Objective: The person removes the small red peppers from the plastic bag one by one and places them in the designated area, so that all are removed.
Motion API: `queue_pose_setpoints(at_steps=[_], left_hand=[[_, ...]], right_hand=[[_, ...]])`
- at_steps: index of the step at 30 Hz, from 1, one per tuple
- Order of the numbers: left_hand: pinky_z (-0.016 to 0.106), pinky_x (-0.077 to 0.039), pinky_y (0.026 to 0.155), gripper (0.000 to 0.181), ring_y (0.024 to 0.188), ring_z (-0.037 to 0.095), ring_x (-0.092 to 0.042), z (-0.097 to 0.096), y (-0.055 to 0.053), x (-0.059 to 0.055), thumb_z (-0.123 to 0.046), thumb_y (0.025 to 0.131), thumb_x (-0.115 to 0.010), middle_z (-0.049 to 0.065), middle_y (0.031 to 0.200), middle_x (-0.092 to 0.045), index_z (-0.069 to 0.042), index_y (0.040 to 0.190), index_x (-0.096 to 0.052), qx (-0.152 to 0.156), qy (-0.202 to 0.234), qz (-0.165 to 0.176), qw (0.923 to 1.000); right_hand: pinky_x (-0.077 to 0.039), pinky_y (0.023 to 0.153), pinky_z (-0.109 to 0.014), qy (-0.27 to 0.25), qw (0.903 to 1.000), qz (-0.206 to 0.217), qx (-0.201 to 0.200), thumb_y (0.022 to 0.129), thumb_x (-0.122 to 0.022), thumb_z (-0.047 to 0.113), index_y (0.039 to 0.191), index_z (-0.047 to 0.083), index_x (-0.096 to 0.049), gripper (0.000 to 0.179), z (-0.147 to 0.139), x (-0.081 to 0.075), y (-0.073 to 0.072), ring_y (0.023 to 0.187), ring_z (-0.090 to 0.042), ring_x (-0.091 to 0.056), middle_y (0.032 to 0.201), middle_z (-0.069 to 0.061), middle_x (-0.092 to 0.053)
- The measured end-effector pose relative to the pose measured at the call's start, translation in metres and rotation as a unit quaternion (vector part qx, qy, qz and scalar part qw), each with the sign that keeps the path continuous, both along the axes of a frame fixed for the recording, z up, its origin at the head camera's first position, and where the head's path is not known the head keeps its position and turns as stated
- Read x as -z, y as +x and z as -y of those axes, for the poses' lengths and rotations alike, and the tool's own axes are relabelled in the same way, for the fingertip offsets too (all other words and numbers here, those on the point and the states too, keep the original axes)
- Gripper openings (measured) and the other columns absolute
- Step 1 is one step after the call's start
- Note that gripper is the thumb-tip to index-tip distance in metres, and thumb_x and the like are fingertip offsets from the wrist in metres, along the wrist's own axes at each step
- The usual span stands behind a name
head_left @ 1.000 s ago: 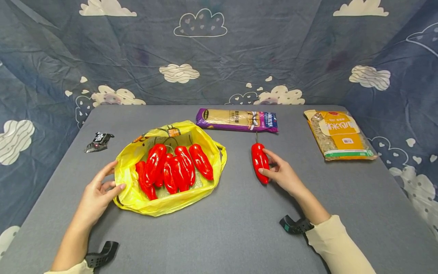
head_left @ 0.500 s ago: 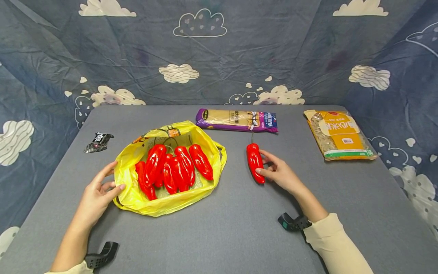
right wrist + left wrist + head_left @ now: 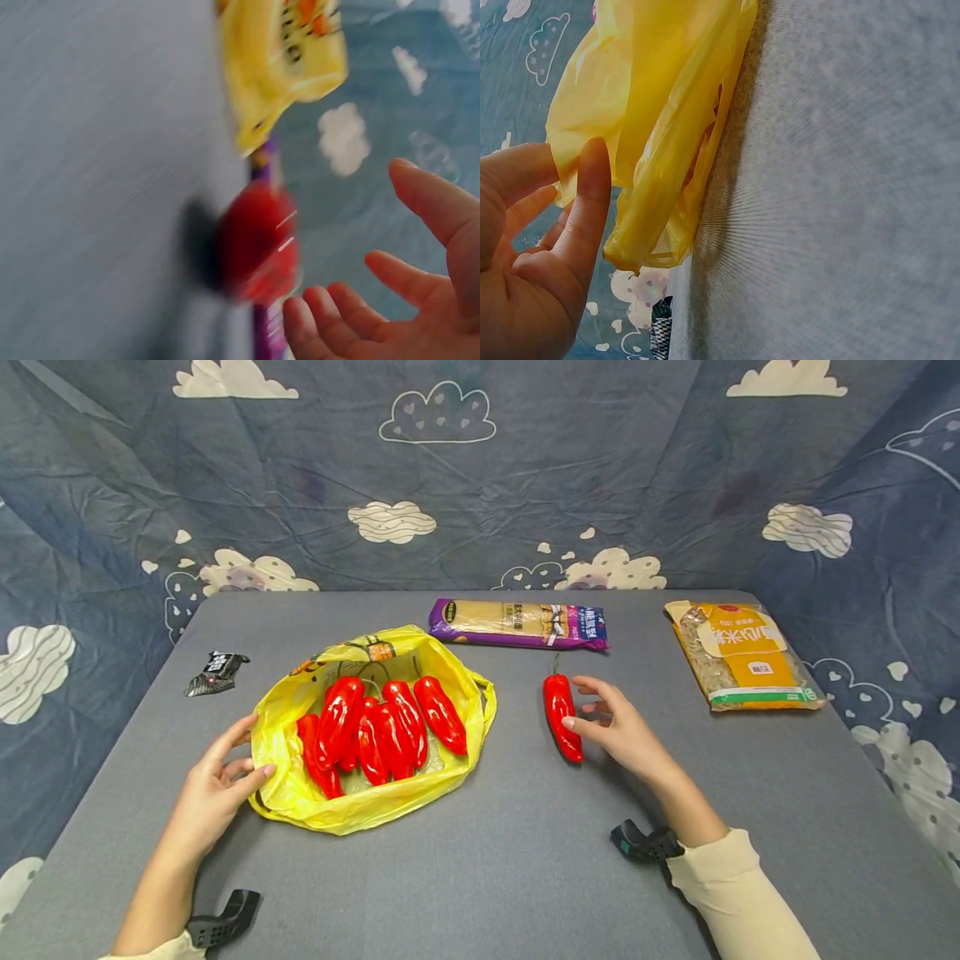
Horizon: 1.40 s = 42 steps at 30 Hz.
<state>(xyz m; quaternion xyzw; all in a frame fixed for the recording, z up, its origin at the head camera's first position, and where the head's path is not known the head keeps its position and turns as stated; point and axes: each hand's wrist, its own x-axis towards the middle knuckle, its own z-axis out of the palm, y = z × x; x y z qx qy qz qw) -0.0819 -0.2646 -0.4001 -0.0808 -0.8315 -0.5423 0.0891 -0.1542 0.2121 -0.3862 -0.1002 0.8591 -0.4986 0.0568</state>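
Observation:
A yellow plastic bag (image 3: 360, 814) lies mouth-open at centre left in the head view, with several red peppers (image 3: 393, 735) inside. My left hand (image 3: 213, 781) pinches the bag's left edge between thumb and fingers; the left wrist view shows the thumb in front of the thin yellow plastic (image 3: 649, 90). To the right of the bag, a single red chili pepper (image 3: 562, 718) rests on the grey table, its green stem pointing away from me. Just right of this pepper is my right hand (image 3: 618, 731), thumb and fingers spread. In the right wrist view the pepper (image 3: 259, 244) is blurred, outside the fingers.
A purple-ended pasta packet (image 3: 517, 623) lies at the back of the grey table (image 3: 465, 877). An orange food bag (image 3: 746, 656) sits at the back right. Left of the yellow bag is a small black packet (image 3: 217, 673). A cloud-patterned cloth (image 3: 570, 460) hangs behind.
The right hand has shifted the single pepper slightly left, then let go of it and spread its fingers. The left hand and the bag have stayed put.

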Motion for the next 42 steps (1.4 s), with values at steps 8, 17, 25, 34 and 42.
queue_pose_setpoints(at_steps=[8, 17, 25, 34, 42], left_hand=[[0.013, -0.043, 0.056, 0.072, 0.075, 0.0, -0.052, 0.0, 0.0, 0.0, 0.014, 0.077, -0.061, 0.004, 0.117, -0.034, -0.005, 0.139, -0.03, -0.005, -0.006, 0.003, 1.0], [0.013, -0.043, 0.055, 0.071, 0.074, 0.0, -0.053, 0.0, -0.001, 0.001, 0.014, 0.077, -0.06, 0.003, 0.117, -0.034, -0.005, 0.139, -0.03, -0.001, 0.002, 0.002, 1.0], [0.012, -0.043, 0.056, 0.071, 0.074, 0.0, -0.054, -0.001, -0.001, 0.001, 0.017, 0.077, -0.059, 0.003, 0.116, -0.035, -0.004, 0.139, -0.031, 0.005, 0.021, 0.001, 0.9998], [0.012, -0.042, 0.055, 0.071, 0.074, 0.0, -0.053, 0.0, 0.0, 0.001, 0.016, 0.077, -0.059, 0.003, 0.116, -0.034, -0.005, 0.139, -0.031, 0.001, 0.021, 0.005, 0.9998], [0.012, -0.043, 0.055, 0.071, 0.075, 0.0, -0.053, 0.0, 0.001, 0.001, 0.015, 0.077, -0.06, 0.003, 0.116, -0.035, -0.004, 0.139, -0.031, -0.003, 0.011, 0.004, 0.9999]], right_hand=[[-0.036, 0.091, -0.045, -0.105, 0.9897, -0.082, -0.052, 0.08, -0.066, 0.003, 0.13, 0.0, -0.039, 0.057, 0.053, -0.048, 0.015, 0.109, -0.03, -0.045, 0.128, -0.013, -0.041], [-0.037, 0.09, -0.046, -0.141, 0.9783, -0.089, -0.123, 0.077, -0.068, -0.002, 0.126, -0.007, -0.042, 0.056, 0.105, -0.039, 0.006, 0.108, -0.035, -0.046, 0.124, -0.021, -0.044], [-0.04, 0.089, -0.037, -0.099, 0.9836, -0.076, -0.13, 0.075, -0.072, 0.008, 0.124, -0.004, -0.046, 0.057, 0.121, 0.01, -0.016, 0.107, -0.03, -0.049, 0.122, -0.018, -0.048], [-0.039, 0.091, -0.035, -0.057, 0.9891, -0.045, -0.128, 0.076, -0.073, 0.011, 0.126, -0.001, -0.046, 0.058, 0.128, 0.024, -0.023, 0.105, -0.026, -0.051, 0.121, -0.014, -0.051], [-0.041, 0.087, -0.034, -0.018, 0.9909, -0.006, -0.133, 0.076, -0.073, 0.016, 0.129, 0.002, -0.044, 0.062, 0.134, 0.027, -0.026, 0.101, -0.023, -0.051, 0.12, -0.011, -0.05]])
